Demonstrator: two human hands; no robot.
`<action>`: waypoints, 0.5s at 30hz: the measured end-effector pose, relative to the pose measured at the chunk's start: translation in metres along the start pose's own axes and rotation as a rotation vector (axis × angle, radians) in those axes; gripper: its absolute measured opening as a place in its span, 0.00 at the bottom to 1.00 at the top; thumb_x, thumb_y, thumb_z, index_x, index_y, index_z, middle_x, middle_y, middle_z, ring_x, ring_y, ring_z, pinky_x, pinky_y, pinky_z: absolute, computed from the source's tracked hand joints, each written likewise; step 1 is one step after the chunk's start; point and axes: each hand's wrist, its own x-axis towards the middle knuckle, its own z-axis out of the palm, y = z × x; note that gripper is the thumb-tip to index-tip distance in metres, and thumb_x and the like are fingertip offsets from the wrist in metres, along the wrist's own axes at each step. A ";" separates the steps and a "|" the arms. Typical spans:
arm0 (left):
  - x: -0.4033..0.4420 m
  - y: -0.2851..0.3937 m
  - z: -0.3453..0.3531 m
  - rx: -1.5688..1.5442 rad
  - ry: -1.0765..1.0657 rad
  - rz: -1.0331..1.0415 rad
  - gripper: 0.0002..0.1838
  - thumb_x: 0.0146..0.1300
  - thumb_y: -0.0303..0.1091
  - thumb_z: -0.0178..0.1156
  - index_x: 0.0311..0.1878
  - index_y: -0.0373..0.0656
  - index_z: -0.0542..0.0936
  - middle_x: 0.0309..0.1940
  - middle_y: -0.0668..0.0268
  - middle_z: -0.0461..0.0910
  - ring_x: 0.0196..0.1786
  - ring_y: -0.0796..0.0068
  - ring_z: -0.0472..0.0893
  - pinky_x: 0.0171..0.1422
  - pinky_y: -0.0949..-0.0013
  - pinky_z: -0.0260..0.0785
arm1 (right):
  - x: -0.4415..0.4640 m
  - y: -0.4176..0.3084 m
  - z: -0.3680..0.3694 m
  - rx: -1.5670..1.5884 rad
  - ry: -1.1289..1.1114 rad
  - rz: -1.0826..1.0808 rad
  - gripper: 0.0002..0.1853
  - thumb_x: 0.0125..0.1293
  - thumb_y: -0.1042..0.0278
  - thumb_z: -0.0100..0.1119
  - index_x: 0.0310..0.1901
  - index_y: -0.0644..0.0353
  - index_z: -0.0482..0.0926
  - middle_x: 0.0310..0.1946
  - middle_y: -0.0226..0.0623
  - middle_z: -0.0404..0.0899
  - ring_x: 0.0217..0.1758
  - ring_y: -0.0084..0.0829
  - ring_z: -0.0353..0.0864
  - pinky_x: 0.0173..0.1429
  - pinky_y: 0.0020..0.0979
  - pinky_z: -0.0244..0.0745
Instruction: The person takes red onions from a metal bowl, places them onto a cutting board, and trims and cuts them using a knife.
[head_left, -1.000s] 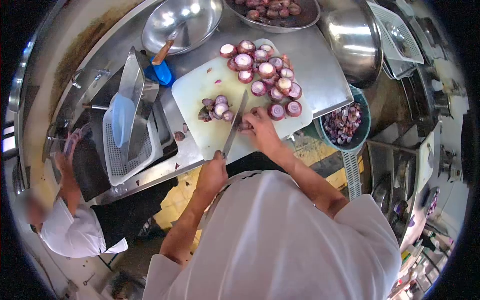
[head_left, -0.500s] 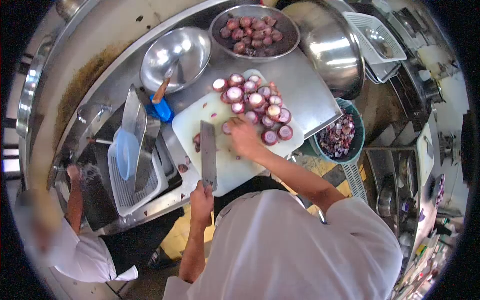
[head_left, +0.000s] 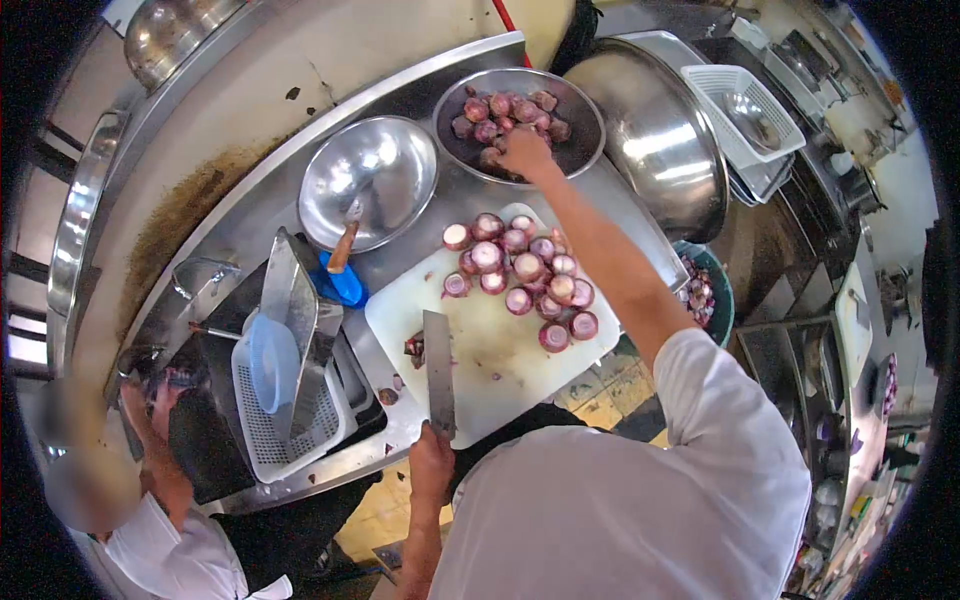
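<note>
Left grip (head_left: 432, 462) is wrapped round the handle of a cleaver (head_left: 438, 370), blade over a white cutting board (head_left: 480, 385); right grip (head_left: 525, 155) dips into a steel bowl (head_left: 588, 160) of unpeeled onions (head_left: 503, 105), and whether its fingers pinch one I cannot tell. Steel counter (head_left: 465, 203) runs along a stained wall (head_left: 255, 95), with one tap (head_left: 205, 272) and one co-worker (head_left: 165, 540) at the left. One cleaver, one board, two bowls on the counter, roughly eighteen trimmed onions (head_left: 529, 266) on the board, overlapping. Dark scraps (head_left: 413, 347) hide partly behind the blade; the right arm cuts across a teal bin (head_left: 727, 300).
</note>
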 end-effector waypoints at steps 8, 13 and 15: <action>-0.001 -0.020 0.014 -0.095 -0.039 -0.094 0.13 0.69 0.28 0.59 0.49 0.27 0.75 0.27 0.34 0.80 0.34 0.29 0.82 0.34 0.38 0.72 | 0.056 0.036 0.056 -0.038 -0.224 -0.069 0.27 0.50 0.49 0.65 0.41 0.66 0.90 0.47 0.56 0.88 0.52 0.53 0.88 0.60 0.46 0.81; -0.003 -0.007 0.006 -0.062 -0.019 -0.064 0.14 0.68 0.28 0.58 0.51 0.26 0.75 0.28 0.34 0.80 0.35 0.29 0.82 0.35 0.38 0.72 | 0.061 0.025 0.040 -0.238 -0.363 -0.096 0.23 0.58 0.53 0.67 0.50 0.61 0.88 0.52 0.47 0.88 0.55 0.38 0.88 0.63 0.43 0.81; -0.002 -0.014 0.008 -0.026 -0.024 -0.038 0.16 0.68 0.28 0.58 0.53 0.25 0.74 0.28 0.34 0.80 0.35 0.29 0.81 0.35 0.38 0.73 | 0.048 0.027 0.000 0.212 -0.460 -0.035 0.22 0.59 0.57 0.68 0.52 0.61 0.87 0.51 0.44 0.88 0.53 0.34 0.88 0.61 0.41 0.83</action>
